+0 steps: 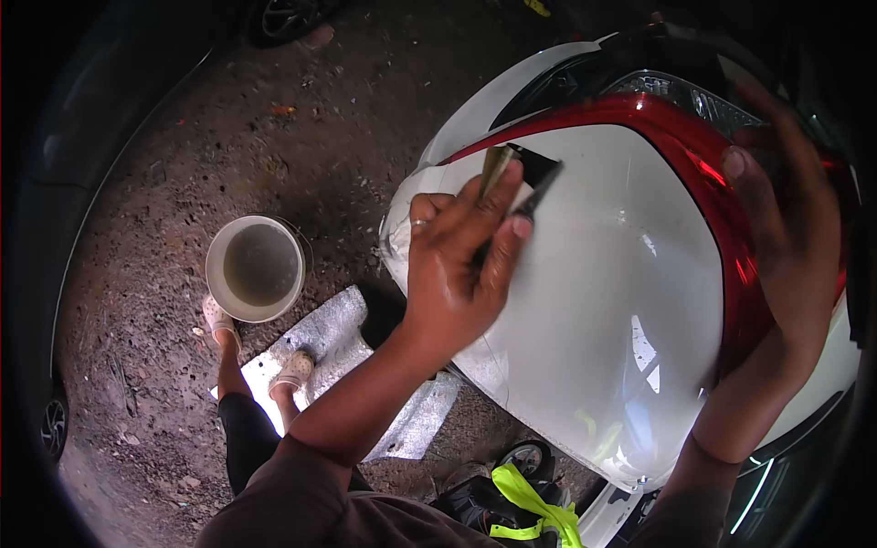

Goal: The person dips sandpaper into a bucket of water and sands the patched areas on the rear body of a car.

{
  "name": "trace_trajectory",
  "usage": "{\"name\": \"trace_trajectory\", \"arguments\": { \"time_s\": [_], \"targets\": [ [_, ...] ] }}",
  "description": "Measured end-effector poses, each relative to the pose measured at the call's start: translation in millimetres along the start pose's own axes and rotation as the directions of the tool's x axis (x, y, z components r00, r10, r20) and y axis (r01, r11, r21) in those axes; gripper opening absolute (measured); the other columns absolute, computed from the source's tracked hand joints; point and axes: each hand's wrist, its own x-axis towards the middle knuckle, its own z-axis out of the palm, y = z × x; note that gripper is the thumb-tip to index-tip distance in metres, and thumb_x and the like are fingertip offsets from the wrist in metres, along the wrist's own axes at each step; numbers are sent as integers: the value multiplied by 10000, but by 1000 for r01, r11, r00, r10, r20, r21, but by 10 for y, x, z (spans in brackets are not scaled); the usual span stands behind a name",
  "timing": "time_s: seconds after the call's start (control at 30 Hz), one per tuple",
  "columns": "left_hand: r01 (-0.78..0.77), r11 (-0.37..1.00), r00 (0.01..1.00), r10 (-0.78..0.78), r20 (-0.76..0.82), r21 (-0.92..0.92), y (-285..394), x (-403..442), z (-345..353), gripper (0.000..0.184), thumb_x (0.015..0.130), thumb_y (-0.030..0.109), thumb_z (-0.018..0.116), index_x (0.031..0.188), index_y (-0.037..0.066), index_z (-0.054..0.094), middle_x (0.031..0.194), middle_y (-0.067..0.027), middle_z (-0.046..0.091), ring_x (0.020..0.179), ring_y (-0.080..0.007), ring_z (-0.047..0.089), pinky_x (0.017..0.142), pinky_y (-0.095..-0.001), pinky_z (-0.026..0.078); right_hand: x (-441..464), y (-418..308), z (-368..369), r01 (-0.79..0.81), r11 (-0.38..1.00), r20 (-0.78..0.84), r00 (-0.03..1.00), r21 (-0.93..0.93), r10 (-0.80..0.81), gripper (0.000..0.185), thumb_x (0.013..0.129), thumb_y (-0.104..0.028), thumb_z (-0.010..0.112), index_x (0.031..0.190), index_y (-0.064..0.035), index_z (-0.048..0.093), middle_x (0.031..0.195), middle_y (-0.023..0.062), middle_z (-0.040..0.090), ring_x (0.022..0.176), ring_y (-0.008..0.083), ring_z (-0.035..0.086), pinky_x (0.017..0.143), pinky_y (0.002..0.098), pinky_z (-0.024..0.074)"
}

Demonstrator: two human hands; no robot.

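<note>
My left hand [466, 260] is closed on a dark, thin sheet [541, 175] with a folded, yellowish edge, held over the upper left part of a glossy white car panel [621, 265]. A ring shows on one of its fingers. To the right, my right hand [793, 228] is raised above the red strip [681, 146] that borders the white panel. Its fingers are spread, and nothing is seen between them. Light reflects off the panel's lower right part.
A bucket of murky water [263, 265] stands on the dirt ground, left of a silvery mat [425, 411]. My clog [292, 370] rests on the mat. A neon yellow item [539, 507] lies on a dark bag at the bottom. Another dark car [119, 100] borders the left.
</note>
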Motion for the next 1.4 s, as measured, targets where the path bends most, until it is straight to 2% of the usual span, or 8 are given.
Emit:
{"name": "trace_trajectory", "arguments": {
  "time_s": [0.1,0.53,0.63,0.73,0.9,1.07,1.17,1.4],
  "targets": [
    [152,988,988,-152,21,-23,-384,33,52,487,1040,241,717,1484,47,668,1288,-181,753,843,-214,579,858,-319,376,-10,-37,28,-15,1000,-13,1000,18,16,486,1069,-216,683,1543,-133,619,1156,84,719,1024,161,717,882,295,586],
    [-37,999,999,37,-17,-4,-55,62,15,484,1074,277,667,1501,50,646,1362,-237,720,846,-222,709,871,-339,385,2,-4,8,57,997,-30,998,-54,-59,534,1041,-198,727,1552,-110,601,1194,132,710,1088,185,721,918,305,584],
    [171,985,984,-171,43,-11,-206,132,25,481,1079,283,664,1509,68,644,1376,-243,714,898,-225,721,865,-336,388,20,24,7,62,997,-37,997,-54,-64,546,1040,-187,724,1563,-105,587,1214,132,714,1109,194,724,937,318,592],
    [-45,999,999,45,-26,-1,225,-14,19,476,1059,261,699,1496,77,662,1349,-224,733,903,-214,706,870,-332,386,10,56,15,98,989,-39,994,-114,-103,559,1035,-178,729,1569,-110,581,1244,128,717,1119,199,726,952,323,596],
    [404,914,914,-403,52,-31,-341,89,63,464,1087,318,653,1452,33,686,1285,-209,771,1041,-285,752,960,-360,410,-46,20,22,70,994,-41,996,-85,-74,540,1046,-181,723,1566,-123,588,1252,133,708,1110,203,728,930,306,607],
    [99,994,995,-98,22,-43,301,-37,-44,504,1081,331,669,1484,29,655,1255,-255,757,1010,-246,762,925,-361,397,-49,-15,34,13,999,-1,1000,36,-13,527,1058,-180,714,1568,-139,590,1209,125,699,1078,177,726,891,278,610],
    [492,851,868,-495,32,-182,-274,-76,49,488,1084,327,671,1468,24,669,1068,-207,812,912,-183,769,947,-341,405,-32,1,16,48,998,-50,998,46,-46,533,1055,-165,713,1572,-138,586,1194,107,699,1051,159,724,862,267,606],
    [74,996,997,-74,1,-51,316,99,-30,470,1049,268,712,1456,34,683,1313,-219,757,1004,-255,765,964,-338,409,-7,-24,47,17,996,-15,1000,83,-16,535,1053,-152,707,1573,-127,583,1181,93,702,1027,152,726,850,281,597]
  ]
}}
